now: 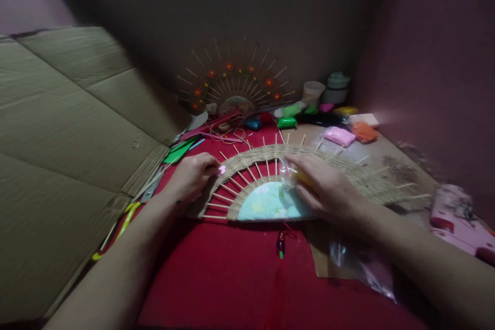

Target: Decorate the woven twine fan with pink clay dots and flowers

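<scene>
A half-round woven fan (266,152) with thin sticks lies on the red surface, its inner part covered by pale blue patterned cloth (270,201). At the fan's left side, the fingertips of my left hand (197,175) are pinched on a small pink clay piece (221,170) against the woven band. Over the fan's right half is my right hand (325,185), closed on a clear plastic packet with something yellow inside (288,172). From the fan's lower edge hangs a red tassel (278,283) with a dark bead (281,241).
A large cardboard sheet (69,134) rises at the left beside yellow-handled scissors (129,216). Behind stands another fan with red flowers (232,75). Pink (339,136) and orange clay packets (364,132), a cup (313,92) and a jar (336,87) sit back right. A pink tool (460,221) lies right.
</scene>
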Tool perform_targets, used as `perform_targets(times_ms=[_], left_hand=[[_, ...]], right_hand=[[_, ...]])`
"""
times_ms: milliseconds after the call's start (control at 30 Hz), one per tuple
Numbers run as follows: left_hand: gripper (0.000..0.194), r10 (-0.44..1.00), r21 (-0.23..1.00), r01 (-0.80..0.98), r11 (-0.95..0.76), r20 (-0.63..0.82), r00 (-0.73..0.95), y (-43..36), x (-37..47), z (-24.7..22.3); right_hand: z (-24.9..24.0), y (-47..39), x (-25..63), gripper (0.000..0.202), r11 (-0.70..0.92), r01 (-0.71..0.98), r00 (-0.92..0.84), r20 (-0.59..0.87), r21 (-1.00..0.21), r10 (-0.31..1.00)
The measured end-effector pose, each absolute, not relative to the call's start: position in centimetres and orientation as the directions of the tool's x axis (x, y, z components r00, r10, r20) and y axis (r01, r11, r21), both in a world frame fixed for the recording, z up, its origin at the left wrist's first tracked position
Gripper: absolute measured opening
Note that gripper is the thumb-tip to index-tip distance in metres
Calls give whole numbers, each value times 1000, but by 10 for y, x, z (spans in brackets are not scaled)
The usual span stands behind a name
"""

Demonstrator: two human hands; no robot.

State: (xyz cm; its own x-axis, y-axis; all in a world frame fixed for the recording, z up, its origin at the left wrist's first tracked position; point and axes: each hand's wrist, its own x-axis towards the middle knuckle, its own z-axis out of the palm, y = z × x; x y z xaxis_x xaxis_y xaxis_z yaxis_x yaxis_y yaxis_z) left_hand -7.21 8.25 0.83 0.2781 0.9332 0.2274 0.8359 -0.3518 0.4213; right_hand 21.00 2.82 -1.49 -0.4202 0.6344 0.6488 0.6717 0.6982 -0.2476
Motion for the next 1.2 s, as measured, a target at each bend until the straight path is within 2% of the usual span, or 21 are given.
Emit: perform_targets(times_ms=[367,1200], left_hand=[[16,932,380,858,-346,249,265,83,-74,6],[22,887,199,869,-453,200,416,95,-81,-1]], right_hand=[[-16,29,210,38,693,680,-420,647,-240,636],[-17,29,211,45,702,670,-435,639,-241,634]])
